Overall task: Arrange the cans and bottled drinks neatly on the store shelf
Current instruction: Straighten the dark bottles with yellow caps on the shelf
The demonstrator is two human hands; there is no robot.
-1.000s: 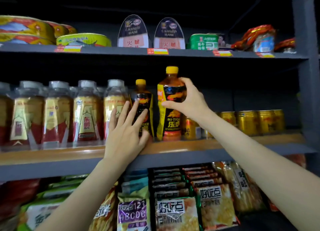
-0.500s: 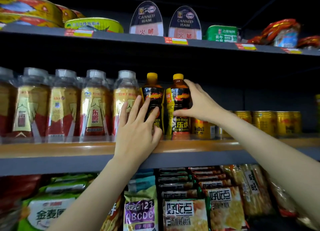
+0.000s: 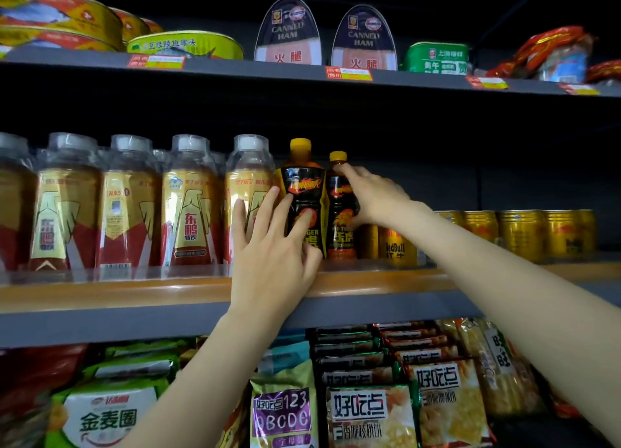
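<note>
Two upright canned ham tins (image 3: 288, 32) stand on the top shelf between flat oval fish tins (image 3: 184, 46) and a green luncheon meat tin (image 3: 437, 57). Below the drinks, snack bags (image 3: 369, 410) fill the lowest shelf.

Under my fingers the dark plastic bottle with the glossy black-and-orange label (image 3: 304, 195) looks slick. The clear-capped plastic bottles in shiny gold-and-red wrap (image 3: 188, 205) glint; the gold metal cans (image 3: 521, 232) gleam. The orange-brown shelf lip (image 3: 134, 289) looks smooth, plastic-like.
</note>
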